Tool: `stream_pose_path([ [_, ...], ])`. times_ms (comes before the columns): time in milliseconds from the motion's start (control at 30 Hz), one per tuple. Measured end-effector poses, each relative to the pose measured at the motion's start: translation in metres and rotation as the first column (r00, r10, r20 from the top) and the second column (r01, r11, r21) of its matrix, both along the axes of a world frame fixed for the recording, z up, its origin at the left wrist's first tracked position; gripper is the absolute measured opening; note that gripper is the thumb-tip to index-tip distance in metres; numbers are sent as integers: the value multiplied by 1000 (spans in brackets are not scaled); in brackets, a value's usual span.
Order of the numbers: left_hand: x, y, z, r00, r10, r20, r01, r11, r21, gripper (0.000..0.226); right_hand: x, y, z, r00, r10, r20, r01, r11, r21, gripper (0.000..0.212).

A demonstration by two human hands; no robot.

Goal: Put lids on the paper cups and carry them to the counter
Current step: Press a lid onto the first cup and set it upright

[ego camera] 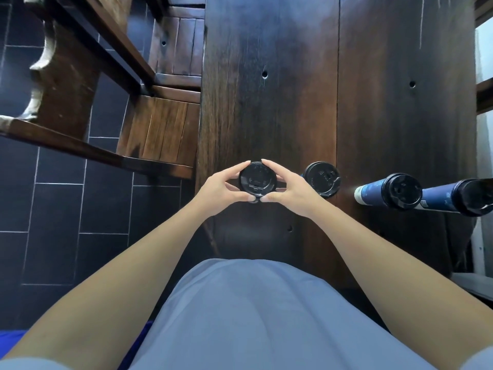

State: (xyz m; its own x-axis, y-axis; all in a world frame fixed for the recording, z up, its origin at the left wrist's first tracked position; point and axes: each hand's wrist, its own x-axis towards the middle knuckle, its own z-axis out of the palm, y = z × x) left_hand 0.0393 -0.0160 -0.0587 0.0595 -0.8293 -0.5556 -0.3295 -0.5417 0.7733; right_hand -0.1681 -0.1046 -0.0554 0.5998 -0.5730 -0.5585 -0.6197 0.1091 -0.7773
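Note:
A black plastic lid (254,180) sits on a cup whose body is hidden beneath it, near the left edge of the dark wooden table (280,89). My left hand (218,189) pinches the lid's left rim with fingers and thumb. My right hand (286,189) pinches its right rim the same way. To the right stand three blue paper cups with black lids: one (321,178) just behind my right hand, another (394,192) farther right, and a third (464,197) at the frame's right edge.
Wooden chairs (160,129) stand at the table's left side on a dark tiled floor (58,204). A pale wall or sill (484,145) borders the table on the right. My light blue clothing (253,316) fills the bottom.

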Motion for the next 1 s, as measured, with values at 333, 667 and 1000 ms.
stream_pose_path([
  [333,12,-19,32,929,203,-311,-158,974,163,48,7,-17,39,999,-27,27,26,999,46,44],
  [667,7,-17,89,876,75,-476,14,983,182,65,7,-6,60,966,-227,123,211,969,131,60],
  [1000,6,13,109,824,162,-543,-209,977,-26,64,-23,-17,122,998,-56,-5,54,983,-175,38],
])
